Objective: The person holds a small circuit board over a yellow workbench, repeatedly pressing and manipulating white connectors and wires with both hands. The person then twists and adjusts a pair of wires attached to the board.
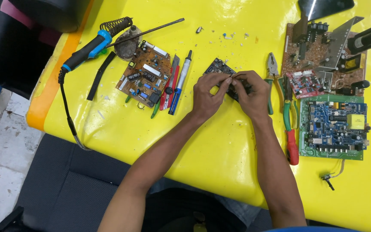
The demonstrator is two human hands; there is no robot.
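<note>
Both hands, left hand [207, 96] and right hand [252, 94], pinch one dark board [218, 66] at the table's [220, 146] middle. Four other boards lie around: one brown board [144, 73] left, three right.

The near part of the glossy yellow counter [220, 159] lies open between the two forearms and to the left of them. Left of the left hand [207, 96], a brown circuit board [144, 73] and a row of pens and a screwdriver [174, 83] block the way. Right of the right hand [252, 94], green-handled pliers [273, 81] and a red-handled tool [290, 133] lie close, with a green and blue circuit board [333, 126] and a large brown board [323, 56] beyond. A blue-handled soldering iron [89, 49] and its black cable [67, 111] cross the far left.
</note>
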